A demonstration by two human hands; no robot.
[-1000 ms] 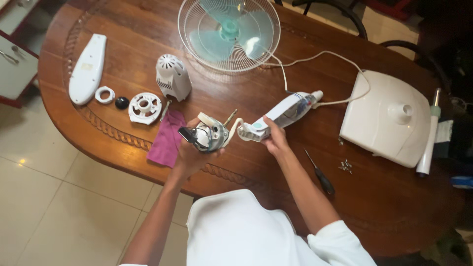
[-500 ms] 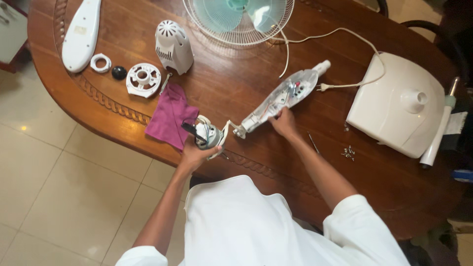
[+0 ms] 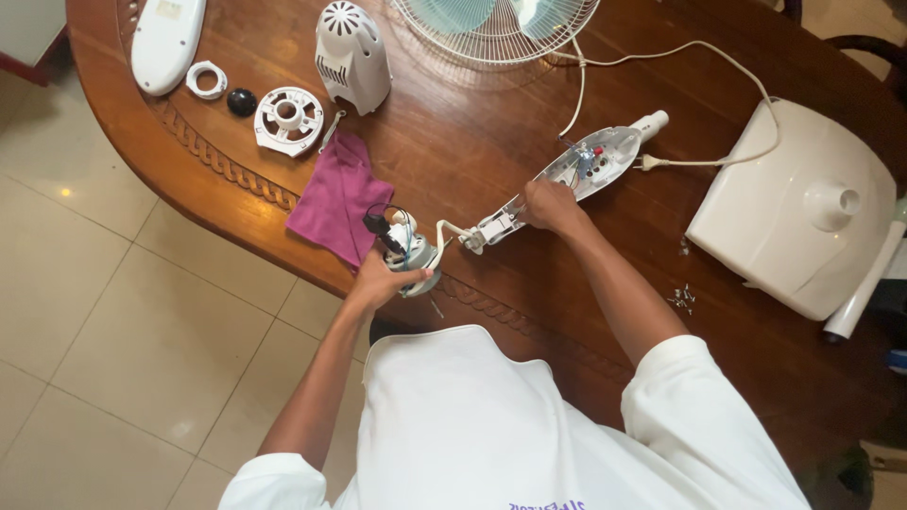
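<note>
My left hand point(image 3: 378, 280) has its fingers wrapped around the small fan motor point(image 3: 408, 250), low and a bit left of the frame's centre, right at the near edge of the table point(image 3: 491, 189). My right hand point(image 3: 550, 205) is closed on the open white switch housing point(image 3: 567, 170) in the middle, wire running between the two. A purple cloth point(image 3: 335, 196) lies just left of the motor, the white fan base point(image 3: 794, 212) far right.
</note>
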